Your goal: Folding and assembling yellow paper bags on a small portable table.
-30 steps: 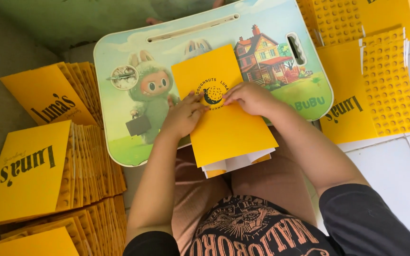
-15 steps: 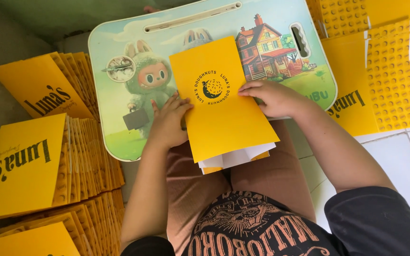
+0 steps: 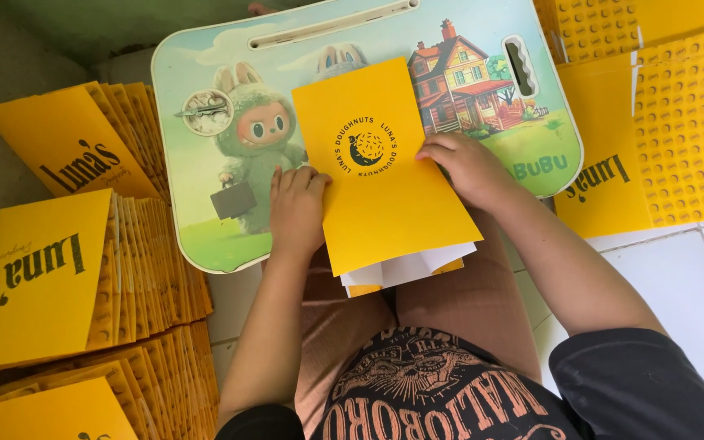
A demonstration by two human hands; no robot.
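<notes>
A flat yellow cardboard sheet with a round black emblem lies on a pastel lap desk printed with a cartoon creature and a house. White flaps stick out below the sheet's near edge. My left hand presses flat on the desk against the sheet's left edge. My right hand rests on the sheet's right edge, fingers curled over it.
Fanned stacks of folded yellow cards lie on the floor to my left, with another stack behind them. To the right, unfolded yellow sheets with dotted patterns cover white floor tiles. My knees sit under the desk.
Both hands slid outward from the middle of the yellow sheet to its left and right edges. The sheet stays on the desk, shifted slightly.
</notes>
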